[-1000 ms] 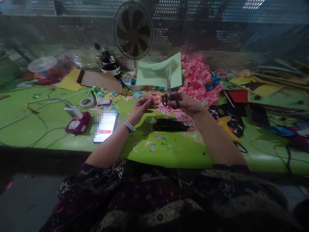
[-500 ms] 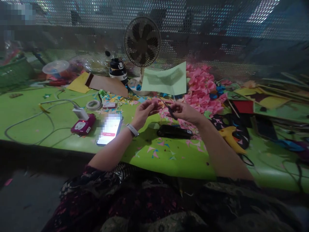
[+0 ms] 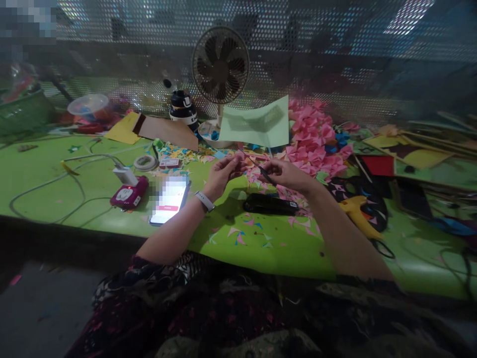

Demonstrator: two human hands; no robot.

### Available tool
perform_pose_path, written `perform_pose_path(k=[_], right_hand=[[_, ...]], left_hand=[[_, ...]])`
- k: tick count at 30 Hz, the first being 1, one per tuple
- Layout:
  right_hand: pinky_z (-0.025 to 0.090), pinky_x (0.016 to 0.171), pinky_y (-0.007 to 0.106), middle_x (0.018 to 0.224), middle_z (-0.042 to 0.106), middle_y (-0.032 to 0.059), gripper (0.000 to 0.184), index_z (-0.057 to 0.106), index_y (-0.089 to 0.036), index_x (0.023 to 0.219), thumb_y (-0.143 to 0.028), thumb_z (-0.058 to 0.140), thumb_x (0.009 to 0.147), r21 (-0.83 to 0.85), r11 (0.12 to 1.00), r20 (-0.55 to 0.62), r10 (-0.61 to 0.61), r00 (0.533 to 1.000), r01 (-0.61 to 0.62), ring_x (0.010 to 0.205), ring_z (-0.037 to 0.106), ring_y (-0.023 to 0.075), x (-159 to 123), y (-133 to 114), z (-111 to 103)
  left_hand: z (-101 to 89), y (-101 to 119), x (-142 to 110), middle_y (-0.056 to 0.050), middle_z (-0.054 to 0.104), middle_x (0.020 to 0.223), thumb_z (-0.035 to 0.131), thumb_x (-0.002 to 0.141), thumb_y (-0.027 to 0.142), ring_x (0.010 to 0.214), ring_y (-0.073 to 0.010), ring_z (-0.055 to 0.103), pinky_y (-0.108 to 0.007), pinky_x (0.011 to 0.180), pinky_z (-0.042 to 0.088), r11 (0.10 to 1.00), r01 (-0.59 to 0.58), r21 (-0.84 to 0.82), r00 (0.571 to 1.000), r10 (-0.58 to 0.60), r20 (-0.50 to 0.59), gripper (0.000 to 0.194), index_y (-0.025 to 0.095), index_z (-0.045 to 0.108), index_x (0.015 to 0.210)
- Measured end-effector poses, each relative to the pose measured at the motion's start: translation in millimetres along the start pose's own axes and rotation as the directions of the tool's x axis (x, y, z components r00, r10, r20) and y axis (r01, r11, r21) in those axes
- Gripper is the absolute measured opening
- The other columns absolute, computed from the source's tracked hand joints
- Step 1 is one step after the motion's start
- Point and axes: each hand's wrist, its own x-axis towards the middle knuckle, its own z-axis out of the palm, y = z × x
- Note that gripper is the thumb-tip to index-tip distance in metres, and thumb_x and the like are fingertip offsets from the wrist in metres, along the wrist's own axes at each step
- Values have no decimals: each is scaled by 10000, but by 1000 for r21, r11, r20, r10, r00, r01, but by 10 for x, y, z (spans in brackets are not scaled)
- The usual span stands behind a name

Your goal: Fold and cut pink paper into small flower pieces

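My left hand (image 3: 222,174) is raised over the green table (image 3: 55,194) with its fingers pinched on a small pink paper piece (image 3: 238,158). My right hand (image 3: 288,174) is closed round a pair of black-handled scissors (image 3: 265,174), whose blades point left toward the pink piece. The two hands are close together, just above a black stapler (image 3: 270,205) lying on the table. A white watch sits on my left wrist.
A lit phone (image 3: 169,200) and a pink device (image 3: 128,194) with a white charger and cables lie to the left. A desk fan (image 3: 220,67), a pale green sheet (image 3: 257,124) and a pile of pink folded papers (image 3: 313,136) stand behind. A yellow glue gun (image 3: 357,214) lies right. Paper scraps litter the table.
The scissors were held upright a second ago; my right hand has tipped them down and to the left, toward the pink piece. My left hand has stayed pinched, shifting slightly nearer.
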Motion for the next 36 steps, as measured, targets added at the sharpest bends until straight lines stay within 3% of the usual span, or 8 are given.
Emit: perform_pose_path(k=[4,9,15,25,36], right_hand=[[431,654,295,743,615,1,544,628,-178,821,-593,853,551,-38,999,58,9,998,-7,696,541,143,-1,3,-12],[431,657,297,748,610,6,535,614,-186,789,-615,842,565,-49,999,64,-13,998,16,696,530,143,4,27,-6],[426,633,290,726,593,-4,514,621,-185,782,-627,817,607,-41,999,122,-1,993,6,673,525,134,1,39,-27],[429,583,260,714,590,-13,548,609,-177,783,-580,878,527,38,997,91,60,994,-64,659,510,115,-38,-79,75],[377,551,259,732,616,9,553,620,-188,792,-629,862,563,115,991,108,54,993,-66,664,517,122,3,27,54]], left_hand=[[13,-5,-3,-33,769,791,800,796,320,708,-107,724,-220,725,567,1000,-12,-12,1000,12,-16,202,143,711,831],[31,3,-13,-25,752,753,773,828,324,666,-113,722,-244,723,580,996,55,67,998,-53,-37,208,139,682,805],[64,32,-33,-7,735,753,755,839,388,652,-101,709,-214,663,565,986,42,159,999,-36,-39,265,156,636,791],[53,-1,-19,-9,733,765,612,951,353,677,-96,701,-212,672,559,972,-30,234,995,51,-87,207,175,634,846],[119,24,-97,-11,721,806,637,940,339,692,-90,696,-208,666,550,970,9,244,998,5,-55,179,172,635,877]])
